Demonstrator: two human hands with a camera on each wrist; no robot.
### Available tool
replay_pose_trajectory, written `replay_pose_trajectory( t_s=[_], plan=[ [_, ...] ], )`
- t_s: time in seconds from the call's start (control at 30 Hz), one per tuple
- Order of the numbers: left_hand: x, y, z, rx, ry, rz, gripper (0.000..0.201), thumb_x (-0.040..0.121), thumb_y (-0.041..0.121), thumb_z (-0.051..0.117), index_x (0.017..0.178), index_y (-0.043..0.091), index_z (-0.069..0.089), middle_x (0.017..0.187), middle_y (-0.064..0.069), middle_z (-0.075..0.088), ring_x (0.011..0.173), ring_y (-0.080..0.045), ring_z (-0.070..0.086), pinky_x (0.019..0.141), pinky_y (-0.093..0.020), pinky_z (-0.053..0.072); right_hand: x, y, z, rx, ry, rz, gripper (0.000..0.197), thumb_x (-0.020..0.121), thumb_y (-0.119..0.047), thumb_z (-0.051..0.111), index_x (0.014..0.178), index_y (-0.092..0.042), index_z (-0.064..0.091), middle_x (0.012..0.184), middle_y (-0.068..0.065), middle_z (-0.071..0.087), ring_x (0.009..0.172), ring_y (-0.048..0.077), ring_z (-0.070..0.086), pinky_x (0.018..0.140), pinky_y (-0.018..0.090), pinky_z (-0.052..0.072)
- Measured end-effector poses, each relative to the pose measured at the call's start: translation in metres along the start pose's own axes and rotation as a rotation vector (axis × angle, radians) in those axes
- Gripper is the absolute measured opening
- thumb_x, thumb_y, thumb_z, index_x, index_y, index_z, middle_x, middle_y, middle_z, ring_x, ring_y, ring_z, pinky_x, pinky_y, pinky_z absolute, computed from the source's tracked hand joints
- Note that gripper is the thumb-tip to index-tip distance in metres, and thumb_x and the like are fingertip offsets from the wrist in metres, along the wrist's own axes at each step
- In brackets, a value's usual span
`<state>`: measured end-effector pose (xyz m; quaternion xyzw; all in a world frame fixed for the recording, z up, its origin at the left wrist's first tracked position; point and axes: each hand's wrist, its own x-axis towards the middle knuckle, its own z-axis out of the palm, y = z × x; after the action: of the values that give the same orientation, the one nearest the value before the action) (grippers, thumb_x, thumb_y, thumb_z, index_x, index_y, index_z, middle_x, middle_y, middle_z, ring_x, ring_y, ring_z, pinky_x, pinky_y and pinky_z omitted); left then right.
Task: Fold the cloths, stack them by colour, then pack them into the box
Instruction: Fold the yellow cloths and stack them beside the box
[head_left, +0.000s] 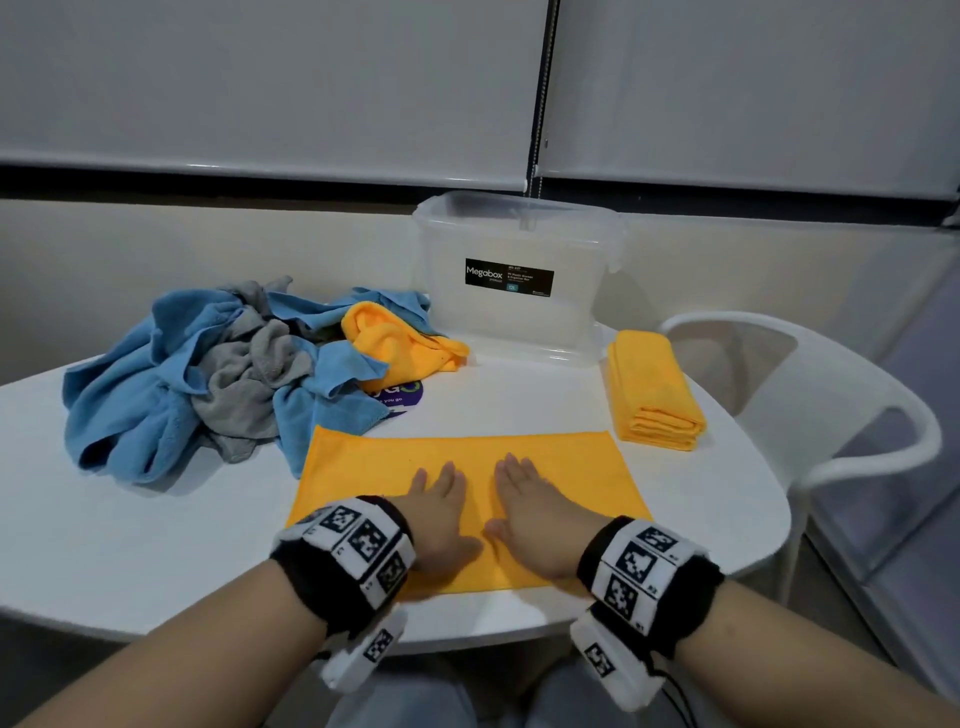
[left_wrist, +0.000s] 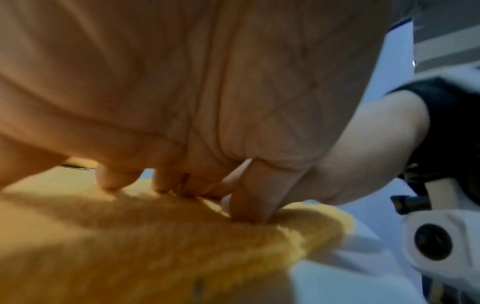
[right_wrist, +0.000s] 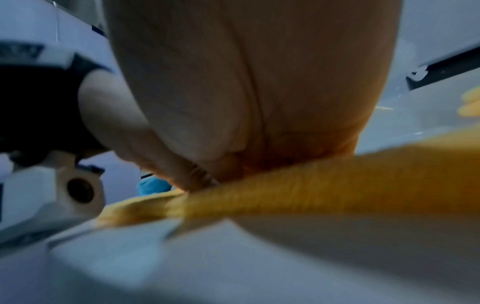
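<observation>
Flat orange microfibre cloth (head_left: 467, 499) spread on the white surface (head_left: 156, 545), pressed under left hand (head_left: 441, 514) and right hand (head_left: 535, 525), both flat, fingers straight. Probably light, limp and clingy; best pinched at the corners.

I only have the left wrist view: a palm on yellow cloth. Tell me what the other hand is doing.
Observer: The right hand lies flat on the same yellow cloth, beside the left hand.
Operator: Report what's already folded.
Observer: One stack of folded yellow cloths sits to the right of the box.
Operator: Describe what's left to fold.
Observer: A crumpled pile of blue, grey and yellow cloths lies to the left of the box.
Operator: Check the box.
Observer: It is clear plastic with a lid on top; I see no cloths inside.
</observation>
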<state>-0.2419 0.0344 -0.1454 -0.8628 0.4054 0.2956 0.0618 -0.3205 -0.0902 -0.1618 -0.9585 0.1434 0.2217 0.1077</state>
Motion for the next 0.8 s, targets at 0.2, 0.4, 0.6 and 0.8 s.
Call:
replay_pose_trajectory(
  t_s=[0.2,0.4,0.6,0.8],
  plan=[
    [0.0,0.019,0.025,0.003,0.105,-0.057,0.064,0.104,0.036,0.021,0.151,0.012,-0.015,0.158,0.0,-0.019,0.146,-0.023,-0.016,0.116,-0.049,-0.004,0.006,-0.019,0.028,0.0,0.027,0.009,0.07,0.103,-0.027,0.033,0.15,-0.007,-0.014,0.157,0.008,-0.022,0.146,0.025,-0.018,0.12,0.04,-0.004],
    [-0.003,-0.015,0.05,-0.011,0.12,-0.052,0.096,0.073,0.087,0.002,0.15,0.033,-0.014,0.156,0.011,-0.024,0.147,-0.022,-0.016,0.112,-0.06,0.005,-0.002,-0.013,0.053,-0.027,0.287,-0.026,0.106,0.062,-0.059,-0.03,0.152,-0.01,-0.004,0.16,0.004,-0.009,0.148,0.02,-0.01,0.119,0.037,-0.003],
    [-0.009,-0.042,0.071,-0.006,0.243,-0.041,0.132,0.026,0.088,-0.035,0.147,0.04,-0.018,0.154,0.016,-0.027,0.146,-0.014,-0.018,0.113,-0.06,-0.002,-0.006,0.01,0.059,-0.012,0.332,0.002,0.118,0.053,-0.072,-0.025,0.153,-0.015,-0.003,0.161,0.001,-0.008,0.148,0.019,-0.009,0.12,0.038,-0.002],
    [-0.015,-0.053,0.08,-0.062,0.351,-0.129,0.112,0.051,0.084,-0.022,0.15,0.031,-0.015,0.156,0.01,-0.024,0.147,-0.015,-0.016,0.116,-0.054,-0.003,-0.017,0.049,0.057,0.009,0.321,0.112,0.12,0.053,-0.077,-0.022,0.153,-0.013,-0.004,0.161,0.003,-0.009,0.148,0.019,-0.008,0.119,0.036,-0.001]
  ],
)
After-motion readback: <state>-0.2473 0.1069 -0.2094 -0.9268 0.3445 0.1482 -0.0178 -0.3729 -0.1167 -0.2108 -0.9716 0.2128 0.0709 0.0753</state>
